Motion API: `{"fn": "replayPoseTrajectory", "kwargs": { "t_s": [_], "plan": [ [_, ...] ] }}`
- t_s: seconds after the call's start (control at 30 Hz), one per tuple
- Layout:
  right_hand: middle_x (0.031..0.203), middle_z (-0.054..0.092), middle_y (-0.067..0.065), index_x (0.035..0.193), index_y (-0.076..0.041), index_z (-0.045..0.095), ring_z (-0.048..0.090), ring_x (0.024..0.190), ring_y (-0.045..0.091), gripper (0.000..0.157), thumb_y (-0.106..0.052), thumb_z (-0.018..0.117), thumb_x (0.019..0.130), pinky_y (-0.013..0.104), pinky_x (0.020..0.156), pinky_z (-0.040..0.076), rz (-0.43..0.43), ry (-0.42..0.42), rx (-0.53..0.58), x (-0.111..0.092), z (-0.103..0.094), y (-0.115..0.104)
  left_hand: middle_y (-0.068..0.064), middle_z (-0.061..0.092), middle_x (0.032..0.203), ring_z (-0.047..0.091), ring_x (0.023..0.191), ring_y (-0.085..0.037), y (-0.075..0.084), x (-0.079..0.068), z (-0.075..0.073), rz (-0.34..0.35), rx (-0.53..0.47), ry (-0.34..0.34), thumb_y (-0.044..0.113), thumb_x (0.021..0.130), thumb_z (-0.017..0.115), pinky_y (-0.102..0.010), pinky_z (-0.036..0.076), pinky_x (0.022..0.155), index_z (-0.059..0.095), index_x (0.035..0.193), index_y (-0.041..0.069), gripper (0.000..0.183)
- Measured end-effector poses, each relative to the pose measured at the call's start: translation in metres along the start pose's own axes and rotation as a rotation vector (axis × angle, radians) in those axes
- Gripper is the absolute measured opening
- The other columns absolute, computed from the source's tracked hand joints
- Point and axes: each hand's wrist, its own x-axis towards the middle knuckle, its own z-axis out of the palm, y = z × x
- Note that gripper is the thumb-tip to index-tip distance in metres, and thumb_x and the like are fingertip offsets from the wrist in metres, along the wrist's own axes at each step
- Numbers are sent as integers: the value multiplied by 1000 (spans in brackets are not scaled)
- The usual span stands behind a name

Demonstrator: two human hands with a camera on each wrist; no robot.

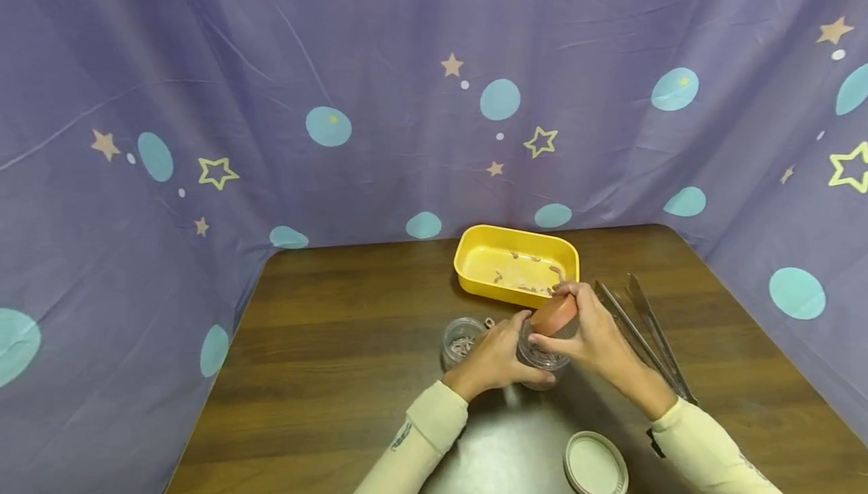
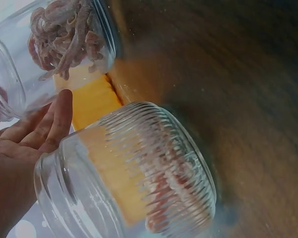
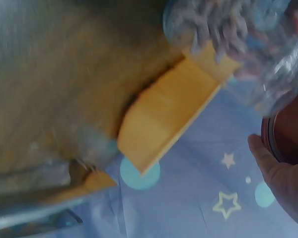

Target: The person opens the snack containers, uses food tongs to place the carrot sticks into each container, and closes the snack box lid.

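My left hand (image 1: 500,355) grips a clear glass jar (image 1: 542,355), its thumb on the near side and its fingers behind. Brownish-pink wormlike strips (image 2: 64,37) lie tangled at that jar's bottom. Over the jar's mouth my right hand (image 1: 597,328) holds an orange lid (image 1: 554,315), tilted on edge with its reddish inside (image 3: 290,129) showing in the right wrist view. Left of the left hand stands a second glass jar (image 1: 463,334), ribbed near its base (image 2: 159,158), with similar pale strips in it.
A yellow tray (image 1: 468,277) with a few scattered strips sits behind the jars. Metal tongs (image 1: 654,328) lie to the right. A pale round lid (image 1: 597,464) rests near the front of the wooden table (image 1: 305,373). A purple patterned curtain (image 1: 380,65) surrounds the table's back and sides.
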Motion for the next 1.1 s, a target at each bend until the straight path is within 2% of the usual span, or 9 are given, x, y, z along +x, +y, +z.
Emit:
{"fn": "replayPoseTrajectory", "kwargs": {
  "t_s": [0.07, 0.2, 0.43, 0.6, 0.7, 0.77, 0.87, 1.0, 1.1],
  "plan": [
    [128, 62, 20, 122, 8, 51, 62, 112, 36, 84, -19, 99, 59, 4, 100, 36, 22, -4, 40, -5, 4, -3, -9, 62, 138, 62, 123, -20, 0, 0, 0, 5, -7, 9, 59, 71, 87, -36, 53, 102, 43, 151, 7, 105],
    [142, 58, 21, 126, 8, 50, 57, 126, 42, 84, -15, 98, 62, 4, 108, 30, 51, -31, 97, -14, 8, -7, -8, 64, 135, 63, 120, -19, 0, -1, 0, 10, -8, 25, 57, 70, 89, -35, 54, 100, 45, 149, 8, 104],
    [135, 60, 14, 146, -1, 45, 62, 115, 20, 96, -14, 95, 66, 10, 91, 46, 131, -75, 90, -34, 2, -8, -10, 64, 133, 63, 120, -21, 0, -3, -1, 22, 0, 40, 56, 71, 88, -36, 54, 99, 45, 149, 7, 102],
    [128, 62, 11, 145, -1, 46, 63, 108, 18, 92, -17, 94, 69, 29, 85, 56, 176, -119, 67, -40, 0, -5, -10, 65, 132, 63, 119, -20, -1, -2, -1, 18, 14, 45, 55, 73, 87, -35, 54, 98, 46, 148, 8, 98],
    [127, 61, 11, 145, 0, 45, 63, 107, 19, 92, -22, 93, 71, 37, 83, 58, 178, -193, 55, -38, 0, -2, -11, 63, 138, 62, 123, -22, -1, -2, -1, 0, 12, 37, 54, 73, 88, -37, 53, 101, 41, 151, 6, 103],
    [127, 60, 12, 145, 1, 45, 63, 105, 20, 91, -25, 92, 72, 38, 82, 58, 145, -263, 57, -33, -2, 2, -10, 61, 141, 61, 126, -22, -1, -2, -1, -15, 4, 31, 55, 72, 88, -38, 52, 103, 37, 154, 6, 108],
    [133, 58, 13, 146, 1, 46, 62, 110, 22, 92, -37, 90, 75, 40, 85, 57, 103, -435, 44, -17, -13, 3, -8, 60, 143, 59, 128, -22, -1, -1, 1, -33, -21, 21, 55, 71, 89, -39, 51, 104, 32, 156, 5, 114],
    [144, 54, 17, 148, 2, 46, 59, 123, 31, 97, -56, 82, 79, 48, 95, 55, 50, -683, -21, 8, -30, 2, -9, 58, 144, 60, 127, -22, -1, -2, 2, -39, -22, 24, 56, 70, 89, -39, 52, 104, 31, 157, 6, 115],
    [142, 56, 20, 145, 3, 50, 62, 120, 35, 100, -63, 79, 77, 50, 92, 56, -14, -734, -132, 17, -33, 1, -11, 58, 144, 60, 125, -22, -1, -2, 2, -30, -6, 36, 56, 70, 89, -38, 52, 103, 33, 155, 6, 113]
  ]
}}
